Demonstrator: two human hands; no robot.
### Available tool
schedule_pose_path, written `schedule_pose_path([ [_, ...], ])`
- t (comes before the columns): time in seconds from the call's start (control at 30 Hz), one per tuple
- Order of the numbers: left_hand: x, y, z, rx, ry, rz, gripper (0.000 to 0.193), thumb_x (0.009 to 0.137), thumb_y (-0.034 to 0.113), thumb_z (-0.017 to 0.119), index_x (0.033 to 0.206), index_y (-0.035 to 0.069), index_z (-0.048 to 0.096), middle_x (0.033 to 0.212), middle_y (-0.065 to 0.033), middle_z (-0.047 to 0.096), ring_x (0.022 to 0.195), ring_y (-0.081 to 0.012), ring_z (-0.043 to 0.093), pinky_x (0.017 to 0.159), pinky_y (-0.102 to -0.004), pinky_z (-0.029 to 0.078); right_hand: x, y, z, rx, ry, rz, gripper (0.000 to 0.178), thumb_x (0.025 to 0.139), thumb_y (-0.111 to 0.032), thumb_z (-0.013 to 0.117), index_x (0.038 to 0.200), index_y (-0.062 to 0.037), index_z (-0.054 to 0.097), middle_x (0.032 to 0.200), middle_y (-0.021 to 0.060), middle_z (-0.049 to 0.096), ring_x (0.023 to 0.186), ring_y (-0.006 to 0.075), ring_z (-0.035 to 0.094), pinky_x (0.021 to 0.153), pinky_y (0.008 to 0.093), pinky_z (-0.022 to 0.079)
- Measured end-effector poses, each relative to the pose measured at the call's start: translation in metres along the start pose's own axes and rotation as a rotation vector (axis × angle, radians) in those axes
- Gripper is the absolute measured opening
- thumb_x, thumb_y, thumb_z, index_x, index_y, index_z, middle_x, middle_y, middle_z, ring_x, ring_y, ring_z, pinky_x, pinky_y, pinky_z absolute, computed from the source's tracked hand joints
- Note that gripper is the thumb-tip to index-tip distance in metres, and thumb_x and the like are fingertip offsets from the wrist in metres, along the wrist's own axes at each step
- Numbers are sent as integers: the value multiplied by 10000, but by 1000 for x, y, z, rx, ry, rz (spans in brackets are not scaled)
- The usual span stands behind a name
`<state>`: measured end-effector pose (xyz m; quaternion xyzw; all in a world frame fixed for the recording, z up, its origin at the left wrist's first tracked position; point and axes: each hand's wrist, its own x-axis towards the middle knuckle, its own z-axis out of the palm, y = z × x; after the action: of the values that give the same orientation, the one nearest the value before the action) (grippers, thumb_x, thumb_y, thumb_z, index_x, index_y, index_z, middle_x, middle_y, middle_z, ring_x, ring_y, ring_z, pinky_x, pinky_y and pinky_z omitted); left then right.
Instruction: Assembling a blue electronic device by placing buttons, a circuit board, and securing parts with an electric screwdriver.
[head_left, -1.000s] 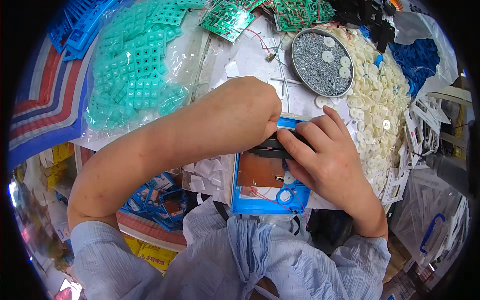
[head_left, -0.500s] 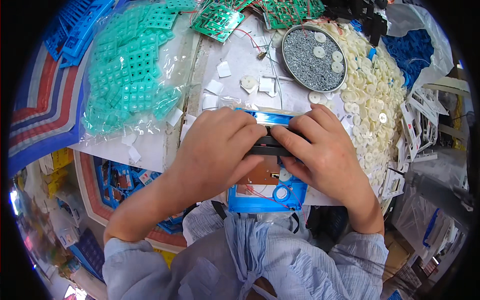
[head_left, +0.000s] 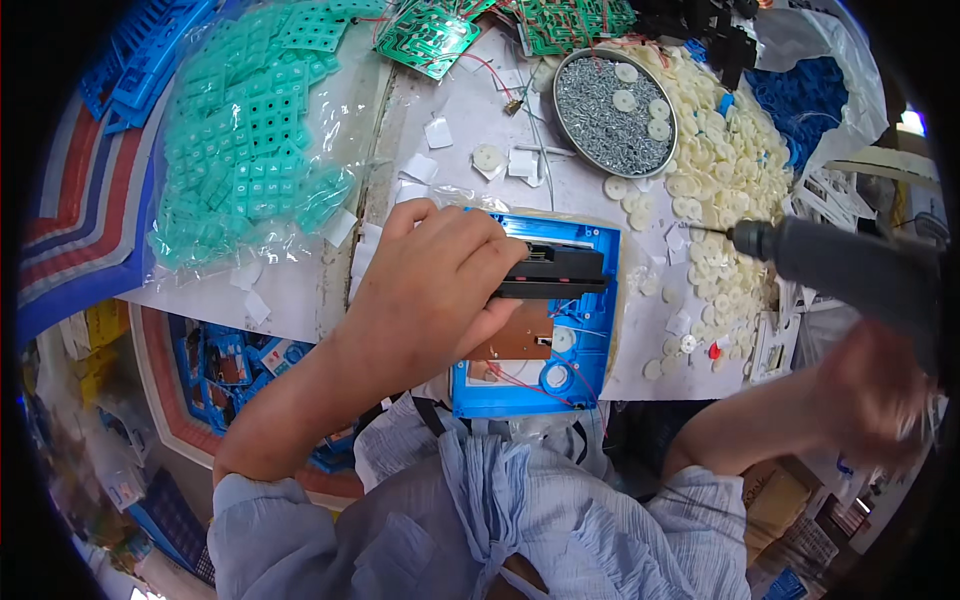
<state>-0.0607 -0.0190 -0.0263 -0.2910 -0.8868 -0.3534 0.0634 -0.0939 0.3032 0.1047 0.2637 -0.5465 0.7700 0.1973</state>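
Observation:
A blue plastic case (head_left: 608,330) lies with its inner side up at the table's front edge. Inside are a brown circuit board (head_left: 522,335), thin red wires and a black oblong part (head_left: 570,272) across the upper half. My left hand (head_left: 425,275) is closed on the left end of that black part, thumb below and fingers above. Far to the right, my right hand (head_left: 880,395) is smeared by motion. It grips the rear of a dark grey electric screwdriver (head_left: 850,265), whose thin bit points left over white discs; its fingers are not clear.
A round metal dish (head_left: 612,112) of small screws stands beyond the case, beside a heap of white discs (head_left: 735,165). Teal keypads (head_left: 250,130) in clear plastic lie left. Green circuit boards (head_left: 428,42) lie at the back. A bin (head_left: 155,350) of blue cases stands lower left.
My right hand has left the black part and swung out to the right. The electric screwdriver has come up and leftward into view. My left hand stays on the black part.

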Motion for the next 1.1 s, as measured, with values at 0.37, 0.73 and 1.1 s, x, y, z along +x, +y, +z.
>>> schedule_pose_path([
  [0.37,-6,-5,3,-5,22,-8,416,730,141,813,1104,72,644,1017,-66,633,939,-254,614,878,-429,395,22,109,48,217,-821,320,749,931,-148,739,1552,-163,321,963,68,611,774,181,617,865,465,564],
  [0.73,-3,-5,4,16,21,36,462,697,162,839,1107,63,652,1006,-53,597,960,-237,605,925,-422,379,-34,122,88,-44,-487,295,505,921,-142,760,1300,-132,428,683,28,536,561,152,507,526,335,488],
  [1.1,-3,-4,2,3,24,22,424,703,176,834,1078,74,664,1001,-34,598,977,-223,593,937,-423,371,-45,124,98,-36,-416,344,462,923,-166,779,1248,-118,454,635,26,520,552,152,514,531,347,494],
])
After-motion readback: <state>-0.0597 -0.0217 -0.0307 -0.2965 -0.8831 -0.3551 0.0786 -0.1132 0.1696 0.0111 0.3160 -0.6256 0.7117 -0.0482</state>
